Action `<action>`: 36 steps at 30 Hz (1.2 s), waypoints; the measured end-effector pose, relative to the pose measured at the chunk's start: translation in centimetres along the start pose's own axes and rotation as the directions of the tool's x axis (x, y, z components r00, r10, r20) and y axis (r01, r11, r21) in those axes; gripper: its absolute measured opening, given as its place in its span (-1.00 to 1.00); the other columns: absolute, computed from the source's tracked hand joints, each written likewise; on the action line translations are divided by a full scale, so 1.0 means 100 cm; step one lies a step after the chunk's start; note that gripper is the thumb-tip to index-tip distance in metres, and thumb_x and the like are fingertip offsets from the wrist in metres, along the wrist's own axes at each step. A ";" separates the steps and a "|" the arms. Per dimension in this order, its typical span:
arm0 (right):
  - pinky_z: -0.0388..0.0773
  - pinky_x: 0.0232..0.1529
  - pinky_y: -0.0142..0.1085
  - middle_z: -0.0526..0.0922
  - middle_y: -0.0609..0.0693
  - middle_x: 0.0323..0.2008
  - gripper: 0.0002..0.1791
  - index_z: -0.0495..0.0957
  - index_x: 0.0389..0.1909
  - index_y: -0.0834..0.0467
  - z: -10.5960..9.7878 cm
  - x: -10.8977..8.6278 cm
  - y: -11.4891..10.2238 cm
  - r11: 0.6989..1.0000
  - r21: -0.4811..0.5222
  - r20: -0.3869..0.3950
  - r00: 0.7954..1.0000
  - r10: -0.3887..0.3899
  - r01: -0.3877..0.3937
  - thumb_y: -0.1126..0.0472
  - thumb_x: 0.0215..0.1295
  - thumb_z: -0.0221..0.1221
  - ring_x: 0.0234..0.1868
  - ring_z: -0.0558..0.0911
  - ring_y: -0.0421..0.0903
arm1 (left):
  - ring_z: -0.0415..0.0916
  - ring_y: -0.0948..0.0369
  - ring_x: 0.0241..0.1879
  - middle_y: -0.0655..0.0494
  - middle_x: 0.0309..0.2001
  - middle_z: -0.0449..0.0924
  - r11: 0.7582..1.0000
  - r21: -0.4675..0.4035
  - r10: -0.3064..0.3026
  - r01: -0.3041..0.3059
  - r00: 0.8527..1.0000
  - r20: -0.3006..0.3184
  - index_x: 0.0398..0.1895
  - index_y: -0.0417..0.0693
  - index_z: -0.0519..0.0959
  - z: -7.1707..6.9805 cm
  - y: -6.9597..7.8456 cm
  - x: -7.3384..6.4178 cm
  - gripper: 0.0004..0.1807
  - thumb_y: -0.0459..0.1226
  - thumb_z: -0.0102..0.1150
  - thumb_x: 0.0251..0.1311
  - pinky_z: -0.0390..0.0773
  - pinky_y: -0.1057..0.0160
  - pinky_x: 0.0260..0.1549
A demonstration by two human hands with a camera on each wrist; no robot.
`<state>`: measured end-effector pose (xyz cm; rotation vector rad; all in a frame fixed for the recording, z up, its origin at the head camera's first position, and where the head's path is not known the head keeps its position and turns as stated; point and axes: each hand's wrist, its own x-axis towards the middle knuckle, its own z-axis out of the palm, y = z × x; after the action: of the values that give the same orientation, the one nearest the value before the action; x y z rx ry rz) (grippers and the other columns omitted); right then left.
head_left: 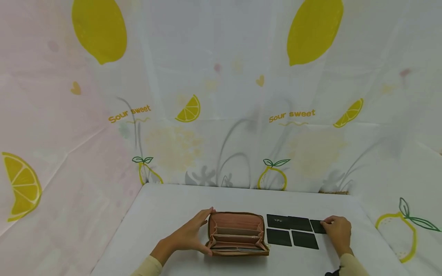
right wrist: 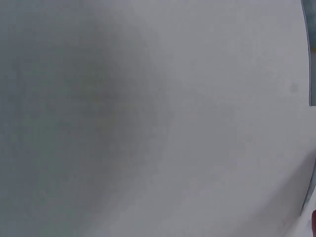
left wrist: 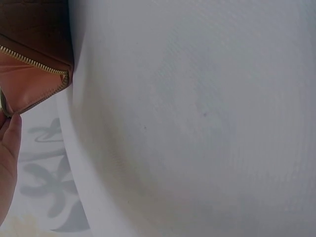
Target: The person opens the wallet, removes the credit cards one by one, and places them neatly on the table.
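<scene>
Operator A: How many objects do I have on the white table (head_left: 172, 203)?

Operator B: From my remote station I count one wallet (head_left: 238, 234) and five black cards (head_left: 279, 237). The wallet stands open near the front, its pink interior and dividers visible; one line of zip teeth shows most clearly in my left wrist view. The cards lie just right of it in two rows: three behind, two in front.

Operator A: And the two hands?

Operator B: The left hand (head_left: 190, 234) grips the wallet's left side, thumb at the front corner, fingers at the back. The right hand (head_left: 338, 232) pinches the right edge of the rearmost row's third card (head_left: 316, 226).

Operator A: The backdrop (head_left: 221, 153)?

Operator B: Two "Sour sweet" captions (head_left: 292, 115).
</scene>
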<state>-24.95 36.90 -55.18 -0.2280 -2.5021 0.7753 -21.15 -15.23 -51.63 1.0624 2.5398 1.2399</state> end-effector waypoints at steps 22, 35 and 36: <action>0.68 -0.48 -0.40 0.60 -0.22 -0.40 -0.71 0.67 -0.40 0.09 0.016 -0.073 -0.188 0.804 0.408 0.066 0.864 -0.499 0.433 0.51 -0.06 0.43 -0.44 0.57 -0.37 | 0.02 0.04 0.45 -0.05 0.48 -0.02 1.000 -0.015 -0.008 0.008 1.000 -0.001 0.56 0.00 -0.16 0.000 0.002 0.001 0.41 0.14 0.57 -0.30 0.31 0.18 0.34; 0.68 -0.33 -0.36 0.61 -0.29 -0.42 -0.78 0.70 -0.47 0.03 0.020 -0.100 -0.201 0.749 0.382 0.326 0.679 -0.657 0.541 0.43 -0.01 0.42 -0.35 0.56 -0.37 | 0.02 0.07 0.45 -0.04 0.48 -0.02 1.000 -0.010 -0.013 0.013 1.000 -0.002 0.57 0.01 -0.17 0.000 -0.001 0.001 0.41 0.16 0.56 -0.28 0.31 0.20 0.34; 0.69 -0.26 -0.31 0.62 -0.29 -0.41 -0.78 0.70 -0.47 0.04 0.020 -0.100 -0.202 0.738 0.381 0.333 0.662 -0.671 0.557 0.44 -0.01 0.42 -0.33 0.58 -0.35 | 0.01 0.07 0.45 -0.04 0.48 -0.02 1.000 -0.011 -0.017 0.017 1.000 -0.001 0.57 0.02 -0.17 0.000 -0.001 0.000 0.41 0.16 0.56 -0.29 0.31 0.20 0.34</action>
<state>-17.62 16.34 -49.34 0.9755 -2.5758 0.8888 -21.23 -15.26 -51.65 1.0357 2.5351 1.2491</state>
